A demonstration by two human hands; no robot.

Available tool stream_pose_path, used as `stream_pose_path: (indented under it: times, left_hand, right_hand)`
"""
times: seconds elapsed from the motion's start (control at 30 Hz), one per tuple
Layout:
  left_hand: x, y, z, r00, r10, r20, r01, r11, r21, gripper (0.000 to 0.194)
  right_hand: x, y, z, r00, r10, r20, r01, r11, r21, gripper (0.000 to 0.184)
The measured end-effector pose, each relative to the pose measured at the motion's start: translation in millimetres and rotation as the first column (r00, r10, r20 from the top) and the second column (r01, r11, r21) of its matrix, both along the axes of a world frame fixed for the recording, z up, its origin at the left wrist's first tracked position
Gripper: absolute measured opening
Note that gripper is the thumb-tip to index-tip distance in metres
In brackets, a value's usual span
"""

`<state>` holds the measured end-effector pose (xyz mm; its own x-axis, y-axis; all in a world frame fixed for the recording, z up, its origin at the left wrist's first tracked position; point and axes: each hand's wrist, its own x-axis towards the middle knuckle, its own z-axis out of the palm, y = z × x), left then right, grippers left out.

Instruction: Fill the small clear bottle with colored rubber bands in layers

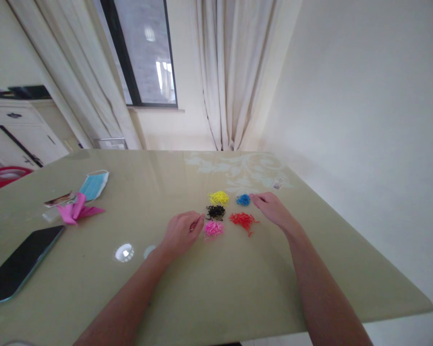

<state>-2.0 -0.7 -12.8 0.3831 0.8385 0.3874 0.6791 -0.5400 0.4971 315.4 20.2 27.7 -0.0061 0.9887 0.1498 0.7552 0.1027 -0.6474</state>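
Note:
Five small heaps of thin, rubber-band-like strands lie on the table: yellow strands (219,197), black strands (215,212), pink strands (213,229), blue strands (243,200) and red strands (242,220). My left hand (183,231) rests closed just left of the black and pink heaps, its fingers curled under. At the right edge of the blue heap, my right hand (270,206) is closed with its fingertips pressed together. Whatever either hand may hold is hidden or too small to make out.
A glossy table (260,293) carries a dark phone (23,262), a pink folded-paper shape (77,209) and a blue face mask (94,185) on the left. A small clear packet (278,181) lies at the back right. The wall (375,134) runs along the right side.

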Motion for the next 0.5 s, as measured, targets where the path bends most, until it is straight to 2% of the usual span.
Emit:
stream_pose_path:
  times: [0.07,0.1,0.13,0.2,0.27,0.3,0.33,0.43,0.5]
  left_hand:
    - [-1,1,-2.0,1.000,0.017,0.014,-0.017,1.000,-0.007,0.053]
    - [-2,2,-3.0,1.000,0.018,0.020,-0.018,1.000,-0.010,0.055]
    - [-2,2,-4.1,1.000,0.017,0.026,-0.016,1.000,-0.009,0.056]
    - [-3,4,-6.3,0.999,0.019,0.037,-0.019,1.000,-0.007,0.054]
    - [-4,7,-8.6,0.997,0.043,0.060,-0.042,0.999,-0.029,0.048]
    - [-5,8,-9.9,0.995,0.066,0.080,-0.062,0.997,-0.046,0.045]
    - [-5,10,-11.1,0.991,0.088,0.105,-0.082,0.995,-0.065,0.041]
    - [-8,16,-13.8,0.975,0.093,0.199,-0.083,0.995,-0.060,0.037]
    - [-10,19,-14.0,0.962,0.043,0.269,-0.039,0.999,-0.020,0.041]
  right_hand:
    - [3,1,0.4,0.981,-0.172,-0.088,0.184,0.971,0.152,0.050]
    - [6,2,0.6,0.955,-0.258,-0.148,0.287,0.930,0.229,0.050]
    - [9,2,0.8,0.917,-0.336,-0.213,0.389,0.869,0.305,0.049]
    - [17,3,0.3,0.820,-0.453,-0.351,0.571,0.694,0.438,0.045]
    - [27,6,-3.2,0.733,-0.509,-0.450,0.679,0.518,0.520,0.038]
    - [31,9,-6.5,0.712,-0.524,-0.467,0.699,0.467,0.542,0.040]
    - [34,12,-11.0,0.715,-0.538,-0.447,0.694,0.467,0.549,0.049]
    - [41,22,-28.3,0.727,-0.622,-0.290,0.675,0.570,0.468,0.073]
    - [44,27,-38.9,0.734,-0.643,-0.220,0.670,0.632,0.389,0.074]
